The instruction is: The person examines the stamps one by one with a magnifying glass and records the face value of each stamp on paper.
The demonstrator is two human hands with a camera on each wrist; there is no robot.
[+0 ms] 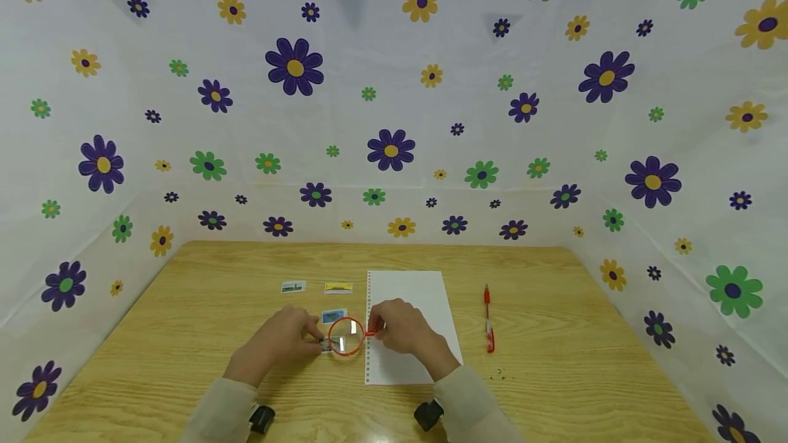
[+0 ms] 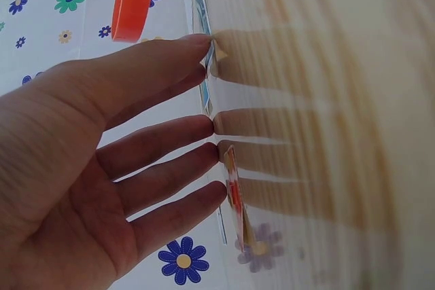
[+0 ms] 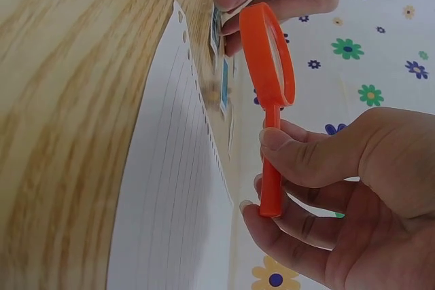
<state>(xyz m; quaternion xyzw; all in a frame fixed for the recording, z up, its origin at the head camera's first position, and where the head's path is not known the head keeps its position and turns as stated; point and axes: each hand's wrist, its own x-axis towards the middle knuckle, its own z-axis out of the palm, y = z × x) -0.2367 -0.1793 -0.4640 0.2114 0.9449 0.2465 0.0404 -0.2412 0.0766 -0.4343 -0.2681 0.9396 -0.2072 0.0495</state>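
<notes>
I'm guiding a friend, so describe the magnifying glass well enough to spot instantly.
On the wooden table, find the white lined paper. Near its left edge, the right hand holds the magnifying glass by its handle. Unlike the slim red pen, it has a round, clear lens.

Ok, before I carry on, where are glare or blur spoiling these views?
Head view: white glare patches on the magnifying glass, in its lens; left wrist view: glossy table, blurred toward the right, dark streaks extending from the fingertips of the left hand; right wrist view: magnifying glass fairly crisp, ruled lines on the paper faint.
</notes>
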